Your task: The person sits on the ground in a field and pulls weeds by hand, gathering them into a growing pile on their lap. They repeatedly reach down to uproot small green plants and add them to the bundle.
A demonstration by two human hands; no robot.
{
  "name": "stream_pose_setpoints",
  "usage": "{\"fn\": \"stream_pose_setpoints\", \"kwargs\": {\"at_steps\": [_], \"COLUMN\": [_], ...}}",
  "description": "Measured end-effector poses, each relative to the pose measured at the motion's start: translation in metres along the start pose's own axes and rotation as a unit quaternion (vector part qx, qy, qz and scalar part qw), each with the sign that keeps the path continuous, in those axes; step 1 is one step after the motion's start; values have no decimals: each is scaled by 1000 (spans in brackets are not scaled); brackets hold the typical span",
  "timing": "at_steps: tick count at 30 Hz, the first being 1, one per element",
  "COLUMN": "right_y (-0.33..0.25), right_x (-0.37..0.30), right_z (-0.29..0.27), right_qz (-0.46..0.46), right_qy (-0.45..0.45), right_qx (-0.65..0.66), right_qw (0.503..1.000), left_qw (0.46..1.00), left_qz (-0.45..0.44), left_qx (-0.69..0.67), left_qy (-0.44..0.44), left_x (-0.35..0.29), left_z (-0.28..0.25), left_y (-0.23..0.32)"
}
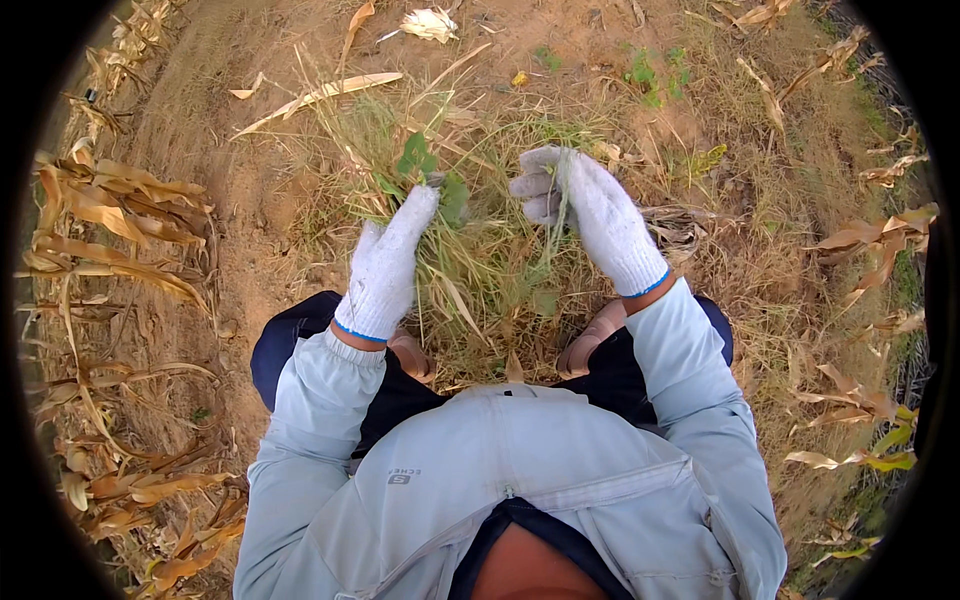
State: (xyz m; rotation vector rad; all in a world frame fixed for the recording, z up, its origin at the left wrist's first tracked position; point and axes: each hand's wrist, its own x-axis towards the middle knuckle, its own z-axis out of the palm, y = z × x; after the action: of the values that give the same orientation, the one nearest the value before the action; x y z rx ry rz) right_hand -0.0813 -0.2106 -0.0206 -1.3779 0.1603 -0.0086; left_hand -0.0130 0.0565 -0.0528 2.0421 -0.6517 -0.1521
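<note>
My left hand (388, 262), in a white knitted glove with a blue-edged cuff, is closed on a loose bunch of grass (365, 135). Long thin stems fan out beyond the fingers, and broad green leaves (416, 155) stick out by the thumb. Most of the left fingers are hidden behind the glove's back and the grass. My right hand (600, 210), gloved alike, is a short way to the right with its fingers curled. A few thin grass strands (560, 195) pass between its thumb and fingers. Below both hands lies a heap of mixed green and dry grass (490, 280).
My shoes (592, 338) stand at either side of the grass heap. Dry corn stalks and leaves (130, 240) line the left side, with more dry leaves (870, 245) at right. A pale corn husk (430, 24) lies on the brown soil ahead, near small green weeds (645, 75).
</note>
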Motion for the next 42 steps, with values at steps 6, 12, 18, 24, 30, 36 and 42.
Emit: {"fn": "stream_pose_setpoints", "kwargs": {"at_steps": [6,12,18,24,30,36,42], "right_y": [24,28,20,21,27,48,42], "right_x": [6,5,10,16,2,-20,-10], "right_z": [17,32,22,-10,12,64,48], "right_qz": [-37,23,43,21,14,67,11], "right_qy": [-2,-35,-22,100,-134,-112,-41], "right_qx": [-87,-238,-291,-41,-189,-393,-286], "right_qw": [996,970,955,994,973,910,957], "left_qw": [977,961,981,879,730,683,737], "left_qz": [102,-88,143,-173,-238,-192,-254], "left_qx": [174,-225,107,-442,-632,-703,-621], "left_qy": [-69,-133,-78,45,105,52,80], "left_x": [-6,2,6,22,29,31,33], "left_z": [8,16,8,6,5,10,-1], "left_y": [-6,52,20,-1,27,25,22]}}
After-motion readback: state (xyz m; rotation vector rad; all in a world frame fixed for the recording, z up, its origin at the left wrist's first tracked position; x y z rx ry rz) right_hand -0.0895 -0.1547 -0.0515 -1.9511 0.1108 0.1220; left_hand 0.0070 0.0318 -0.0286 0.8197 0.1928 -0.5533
